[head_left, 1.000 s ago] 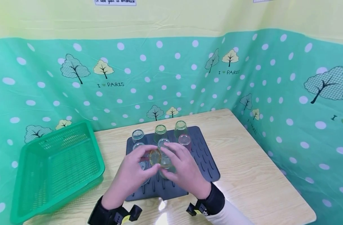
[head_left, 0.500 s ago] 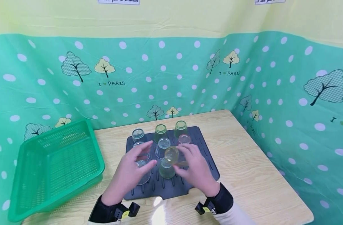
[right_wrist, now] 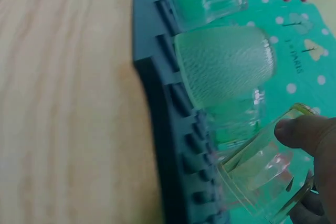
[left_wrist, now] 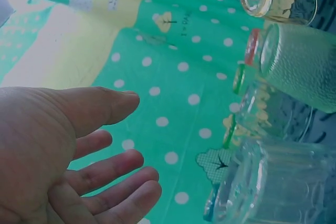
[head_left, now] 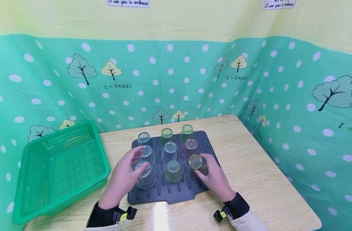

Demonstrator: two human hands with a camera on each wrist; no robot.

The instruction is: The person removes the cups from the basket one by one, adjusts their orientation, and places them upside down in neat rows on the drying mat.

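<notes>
Your right hand (head_left: 213, 176) has carried the yellow glass (head_left: 196, 163) from mat (head_left: 176, 192) centre toward 3 o'clock, still gripping it. Your left hand (head_left: 126, 176) has let go and hovers open beside the clear glass (head_left: 145, 175).

clear glossy glasses (head_left: 195, 162), matt ribbed rubbery mat (head_left: 176, 192), wood-grain table (head_left: 251, 179).

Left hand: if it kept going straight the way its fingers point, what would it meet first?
Most likely the clear glass in the middle row of the mat: the left hand's fingertips point at it from beside the front clear glass. Depth is unclear.
</notes>
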